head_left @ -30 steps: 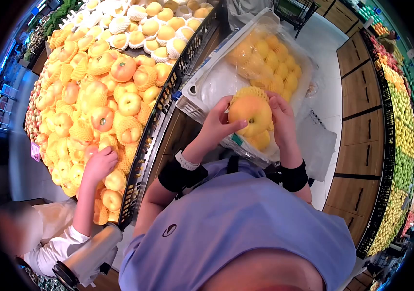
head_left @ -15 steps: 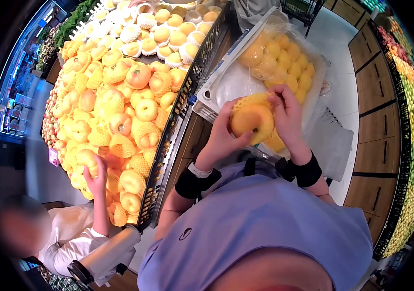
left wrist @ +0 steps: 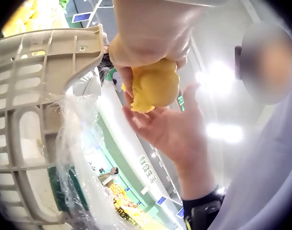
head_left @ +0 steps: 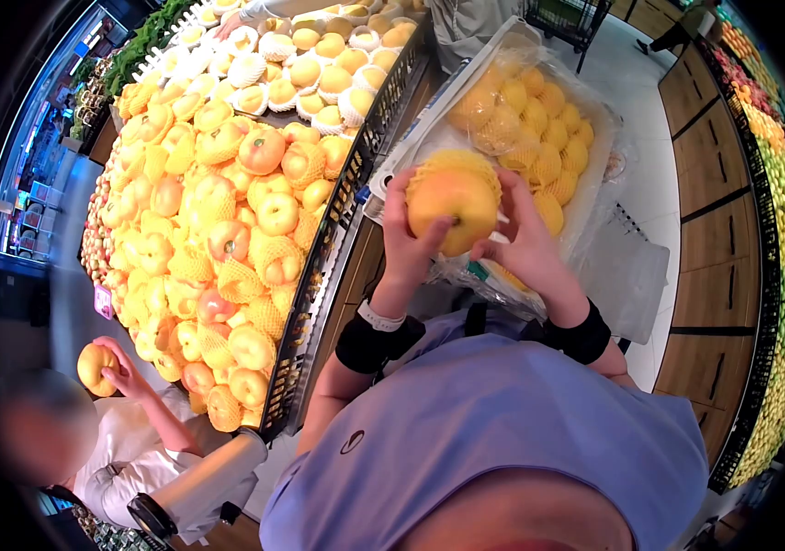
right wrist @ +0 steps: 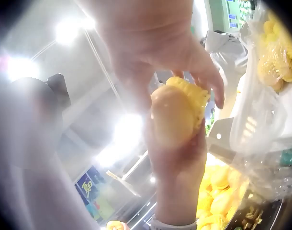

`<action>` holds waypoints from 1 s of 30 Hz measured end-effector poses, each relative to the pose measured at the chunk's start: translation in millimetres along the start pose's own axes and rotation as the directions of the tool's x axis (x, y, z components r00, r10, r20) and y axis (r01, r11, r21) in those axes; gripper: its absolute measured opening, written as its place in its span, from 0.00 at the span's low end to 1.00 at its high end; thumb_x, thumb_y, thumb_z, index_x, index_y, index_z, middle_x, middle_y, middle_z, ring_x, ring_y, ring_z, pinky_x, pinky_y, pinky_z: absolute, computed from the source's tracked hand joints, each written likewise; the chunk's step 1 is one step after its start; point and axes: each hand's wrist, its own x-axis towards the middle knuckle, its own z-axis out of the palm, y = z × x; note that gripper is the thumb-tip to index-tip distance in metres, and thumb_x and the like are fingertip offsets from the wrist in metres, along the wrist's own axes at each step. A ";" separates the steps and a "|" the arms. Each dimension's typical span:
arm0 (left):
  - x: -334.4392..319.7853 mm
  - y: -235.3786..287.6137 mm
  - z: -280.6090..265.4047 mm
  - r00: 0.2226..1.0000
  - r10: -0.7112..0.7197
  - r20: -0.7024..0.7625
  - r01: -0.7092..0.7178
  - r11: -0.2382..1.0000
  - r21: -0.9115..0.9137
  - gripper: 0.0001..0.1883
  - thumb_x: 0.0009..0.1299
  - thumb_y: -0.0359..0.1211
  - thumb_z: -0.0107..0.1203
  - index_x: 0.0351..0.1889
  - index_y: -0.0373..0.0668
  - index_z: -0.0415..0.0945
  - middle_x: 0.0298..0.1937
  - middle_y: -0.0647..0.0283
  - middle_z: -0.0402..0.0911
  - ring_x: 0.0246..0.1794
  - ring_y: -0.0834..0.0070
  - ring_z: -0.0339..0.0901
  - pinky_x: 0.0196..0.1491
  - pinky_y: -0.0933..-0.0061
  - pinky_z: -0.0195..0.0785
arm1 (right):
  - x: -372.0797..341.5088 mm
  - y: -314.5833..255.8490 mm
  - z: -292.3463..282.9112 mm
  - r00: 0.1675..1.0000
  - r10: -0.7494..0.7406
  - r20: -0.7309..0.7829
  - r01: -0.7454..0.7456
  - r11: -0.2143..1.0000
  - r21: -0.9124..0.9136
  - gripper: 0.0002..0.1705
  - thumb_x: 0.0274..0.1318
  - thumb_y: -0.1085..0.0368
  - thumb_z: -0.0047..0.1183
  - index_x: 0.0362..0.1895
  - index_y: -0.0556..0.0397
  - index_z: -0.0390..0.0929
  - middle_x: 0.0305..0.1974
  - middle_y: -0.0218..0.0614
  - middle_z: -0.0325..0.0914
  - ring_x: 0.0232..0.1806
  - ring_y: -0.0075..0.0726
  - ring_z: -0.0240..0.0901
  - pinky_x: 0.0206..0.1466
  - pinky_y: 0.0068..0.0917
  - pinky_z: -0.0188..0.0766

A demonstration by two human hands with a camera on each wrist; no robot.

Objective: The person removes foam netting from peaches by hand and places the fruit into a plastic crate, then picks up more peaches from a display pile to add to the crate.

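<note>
Over the near end of the white crate (head_left: 415, 138), the left hand's (head_left: 405, 241) grip curls round a smooth, rounded yellow-orange fruit (head_left: 450, 204), the thumb pressed to its face. A ribbed yellow foam net (head_left: 455, 163) wraps the fruit's far side. The right hand (head_left: 532, 250) is beside it, grip loosely spread; whether its fingertips touch is unclear. Within the crate, netted yellow fruits (head_left: 553, 138) sit under clear, crinkled plastic (head_left: 605, 151). Left of the crate, past a black slatted rail (head_left: 317, 213), rises a heap of yellow-netted fruits (head_left: 218, 207), with pale fruits in white foam (head_left: 305, 72) beyond it. Further left, another person's hand (head_left: 131, 378) holds a round fruit.
</note>
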 end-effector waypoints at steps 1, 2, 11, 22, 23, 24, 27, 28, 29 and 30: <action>-1.2 0.3 1.9 0.999 0.033 0.010 -0.034 0.993 0.117 0.35 0.57 0.37 0.61 0.59 0.34 0.57 0.52 0.55 0.68 0.52 0.70 0.68 0.53 0.70 0.65 | -1.9 -3.5 2.7 0.999 0.038 0.022 -0.040 0.993 0.108 0.49 0.31 0.68 0.70 0.62 0.51 0.57 0.58 0.37 0.58 0.61 0.35 0.57 0.61 0.34 0.60; -2.0 -0.4 1.6 0.997 0.059 0.045 -0.066 0.979 0.195 0.35 0.57 0.38 0.62 0.58 0.34 0.58 0.52 0.55 0.68 0.52 0.70 0.68 0.53 0.70 0.64 | -0.5 -3.1 1.3 0.999 0.035 0.027 -0.035 0.999 0.004 0.50 0.30 0.68 0.71 0.62 0.51 0.57 0.57 0.37 0.59 0.60 0.34 0.58 0.60 0.33 0.61; -1.5 -2.7 12.2 0.984 -0.148 0.099 0.162 0.975 -0.154 0.19 0.68 0.34 0.50 0.54 0.34 0.63 0.48 0.59 0.72 0.48 0.76 0.69 0.50 0.76 0.62 | 5.6 37.9 -18.6 0.977 -0.089 -0.192 0.083 0.996 -0.043 0.41 0.39 0.65 0.65 0.59 0.56 0.59 0.50 0.37 0.67 0.53 0.33 0.66 0.55 0.27 0.64; -5.2 0.6 15.1 0.913 -0.343 0.221 0.381 0.911 -0.157 0.25 0.68 0.35 0.53 0.59 0.37 0.57 0.50 0.59 0.72 0.42 0.76 0.75 0.40 0.77 0.73 | 8.4 10.4 -41.6 0.988 -0.139 -0.069 0.115 0.953 -0.281 0.31 0.43 0.64 0.64 0.54 0.54 0.67 0.47 0.35 0.71 0.50 0.32 0.68 0.53 0.28 0.66; -4.4 5.4 14.9 0.886 -0.393 0.245 0.429 0.896 -0.117 0.27 0.67 0.36 0.54 0.60 0.38 0.56 0.50 0.59 0.72 0.44 0.76 0.75 0.40 0.76 0.74 | 7.2 8.0 -39.9 0.987 -0.153 -0.051 0.127 0.933 -0.337 0.30 0.45 0.63 0.63 0.53 0.54 0.68 0.47 0.34 0.71 0.49 0.31 0.68 0.54 0.28 0.65; -0.6 19.0 17.4 0.857 -0.440 0.267 0.474 0.878 -0.074 0.28 0.66 0.36 0.55 0.60 0.38 0.55 0.51 0.59 0.72 0.45 0.76 0.75 0.41 0.75 0.75 | 6.8 5.6 -36.0 0.985 -0.167 -0.033 0.141 0.910 -0.391 0.28 0.47 0.61 0.62 0.53 0.53 0.69 0.47 0.33 0.72 0.49 0.30 0.68 0.54 0.27 0.65; 3.3 16.6 13.2 0.854 -0.414 0.315 0.478 0.864 -0.160 0.30 0.66 0.34 0.55 0.62 0.39 0.54 0.52 0.59 0.71 0.48 0.74 0.74 0.43 0.74 0.76 | 12.6 25.9 -37.9 0.984 -0.158 -0.085 0.154 0.987 -0.049 0.24 0.53 0.57 0.56 0.52 0.53 0.70 0.45 0.30 0.73 0.47 0.26 0.68 0.53 0.24 0.64; 3.7 16.0 11.5 0.862 -0.406 0.304 0.475 0.856 -0.203 0.29 0.66 0.33 0.55 0.62 0.39 0.53 0.53 0.59 0.71 0.48 0.74 0.74 0.44 0.74 0.75 | 14.6 33.2 -40.4 0.984 -0.139 -0.113 0.156 0.976 0.155 0.23 0.55 0.56 0.54 0.52 0.54 0.71 0.44 0.29 0.73 0.47 0.24 0.68 0.53 0.23 0.63; 4.9 14.9 10.5 0.871 -0.396 0.292 0.468 0.849 -0.246 0.29 0.66 0.32 0.54 0.62 0.39 0.53 0.53 0.59 0.70 0.47 0.73 0.75 0.44 0.73 0.75 | 12.8 35.8 -45.2 0.995 -0.057 -0.082 0.070 0.983 0.171 0.22 0.57 0.55 0.53 0.51 0.54 0.71 0.41 0.27 0.73 0.45 0.22 0.68 0.52 0.22 0.63; 4.8 12.3 9.6 0.888 -0.367 0.276 0.443 0.844 -0.303 0.29 0.66 0.32 0.54 0.62 0.39 0.54 0.53 0.59 0.70 0.48 0.73 0.74 0.45 0.73 0.74 | 10.2 31.8 -47.2 0.998 0.025 -0.052 -0.015 0.983 0.183 0.21 0.59 0.55 0.51 0.51 0.54 0.72 0.39 0.26 0.73 0.43 0.21 0.67 0.51 0.21 0.63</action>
